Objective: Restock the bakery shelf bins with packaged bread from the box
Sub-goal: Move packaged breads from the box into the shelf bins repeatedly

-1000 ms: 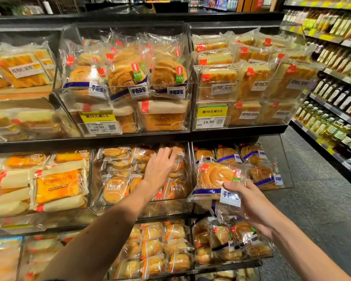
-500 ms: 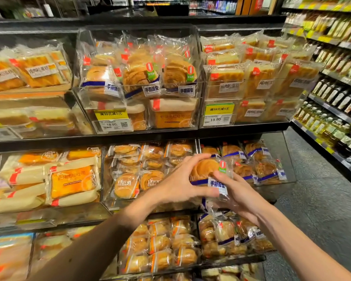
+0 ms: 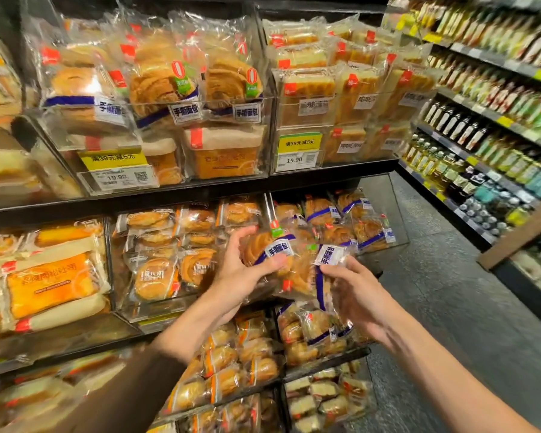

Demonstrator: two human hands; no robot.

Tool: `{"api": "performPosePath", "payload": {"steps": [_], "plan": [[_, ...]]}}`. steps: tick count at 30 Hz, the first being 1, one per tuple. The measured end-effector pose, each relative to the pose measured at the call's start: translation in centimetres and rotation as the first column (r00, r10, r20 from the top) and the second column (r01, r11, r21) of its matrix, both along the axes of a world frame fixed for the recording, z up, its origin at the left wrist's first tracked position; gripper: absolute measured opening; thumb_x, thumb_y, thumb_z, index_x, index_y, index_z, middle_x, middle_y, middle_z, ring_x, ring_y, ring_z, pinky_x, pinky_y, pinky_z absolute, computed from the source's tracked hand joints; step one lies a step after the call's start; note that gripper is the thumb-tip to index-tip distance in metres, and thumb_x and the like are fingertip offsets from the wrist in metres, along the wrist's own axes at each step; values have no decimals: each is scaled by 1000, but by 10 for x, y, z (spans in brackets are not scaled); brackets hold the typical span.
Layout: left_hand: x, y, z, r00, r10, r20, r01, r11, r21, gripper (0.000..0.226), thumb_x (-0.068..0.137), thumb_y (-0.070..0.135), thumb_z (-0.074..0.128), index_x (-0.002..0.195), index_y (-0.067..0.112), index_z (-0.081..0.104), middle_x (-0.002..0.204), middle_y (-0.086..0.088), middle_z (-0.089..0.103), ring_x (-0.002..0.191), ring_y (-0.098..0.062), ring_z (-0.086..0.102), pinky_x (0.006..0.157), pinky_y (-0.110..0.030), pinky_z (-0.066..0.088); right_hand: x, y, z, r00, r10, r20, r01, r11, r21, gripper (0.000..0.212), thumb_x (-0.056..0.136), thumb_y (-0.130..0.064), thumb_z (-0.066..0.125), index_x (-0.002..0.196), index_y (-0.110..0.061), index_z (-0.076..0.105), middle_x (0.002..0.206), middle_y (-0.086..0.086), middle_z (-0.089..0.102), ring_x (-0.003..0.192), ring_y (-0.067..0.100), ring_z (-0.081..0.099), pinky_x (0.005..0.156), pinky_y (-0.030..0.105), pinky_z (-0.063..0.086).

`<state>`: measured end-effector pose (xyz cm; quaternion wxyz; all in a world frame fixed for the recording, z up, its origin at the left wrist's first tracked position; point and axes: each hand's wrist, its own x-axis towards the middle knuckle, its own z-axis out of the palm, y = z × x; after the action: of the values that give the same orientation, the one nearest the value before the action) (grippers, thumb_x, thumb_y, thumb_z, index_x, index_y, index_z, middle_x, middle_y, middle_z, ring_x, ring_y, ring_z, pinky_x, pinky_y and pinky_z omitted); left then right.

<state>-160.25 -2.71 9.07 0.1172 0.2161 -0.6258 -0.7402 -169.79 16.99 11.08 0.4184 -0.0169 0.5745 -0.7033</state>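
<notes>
Plastic bread packs blurred, gripped by left hand, right hand.

Dark speckled floor, black shelving, bottle-lined side shelf (dimly lit)

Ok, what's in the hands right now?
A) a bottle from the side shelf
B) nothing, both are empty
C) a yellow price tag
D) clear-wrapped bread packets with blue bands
D: the left hand grips a blue-banded bread packet at its white label, and the right hand holds a second packet beside it.
</notes>
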Motion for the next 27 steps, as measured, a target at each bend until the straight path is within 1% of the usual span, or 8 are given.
{"api": "performPosePath", "payload": {"steps": [5,10,12,15,19,22,24,27], "plan": [[-2,25,-5,999,-11,52,21,983,-184,76,52,57,89,115,50,47,125,6,58,115,-11,58,105,-39,47,-32,19,-5,998,23,53,-22,999,-27,35,93,-9,61,127,-8,59,107,19,69,87,28,65,72,40,57],[-21,64,-2,994,-29,104,65,929,-363,85,59,45,91,129,40,44,125,10,55,108,3,60,91,-19,51,-77,39,-16,987,155,49,-152,987,-44,36,93,-10,60,129,-7,57,114,18,70,95,34,65,76,44,55],[-32,88,-3,990,-20,137,82,882,-464,93,63,39,89,141,33,38,138,12,43,121,-3,54,98,-22,49,-99,53,-16,975,220,15,-219,974,-57,35,91,-11,63,125,-9,59,115,15,72,101,32,71,86,48,58],[-51,118,0,979,88,186,72,701,-709,112,56,63,84,150,35,30,143,11,20,136,-13,30,115,-35,36,-128,69,-17,961,278,-4,-278,960,-35,50,83,-14,70,131,-13,55,115,15,73,106,31,71,94,53,54],[-75,144,8,966,204,159,-18,664,-748,111,56,73,78,150,34,33,134,10,21,125,-11,33,113,-34,36,-153,82,-17,946,323,-5,-323,946,-31,52,86,-14,70,134,-16,51,115,15,73,107,32,70,97,56,51],[-96,139,19,945,299,134,-124,705,-698,92,70,57,81,144,38,31,134,12,28,121,-8,40,104,-28,40,-168,83,-12,954,296,-35,-298,953,-52,58,80,-16,72,134,-16,53,115,14,73,107,32,70,101,56,49],[-109,124,20,925,365,108,-140,589,-796,83,76,50,79,141,30,32,134,10,31,119,-6,41,100,-24,39,-175,84,-11,968,250,-28,-251,966,-63,55,79,-15,72,131,-14,57,112,14,74,104,31,71,99,53,51],[-128,94,8,904,403,147,34,275,-961,79,80,55,73,141,20,36,142,-2,34,122,-20,48,101,-35,46,-182,90,-9,974,225,-23,-226,973,-52,45,86,-11,69,129,-13,57,110,15,74,102,31,72,95,51,53]]}}
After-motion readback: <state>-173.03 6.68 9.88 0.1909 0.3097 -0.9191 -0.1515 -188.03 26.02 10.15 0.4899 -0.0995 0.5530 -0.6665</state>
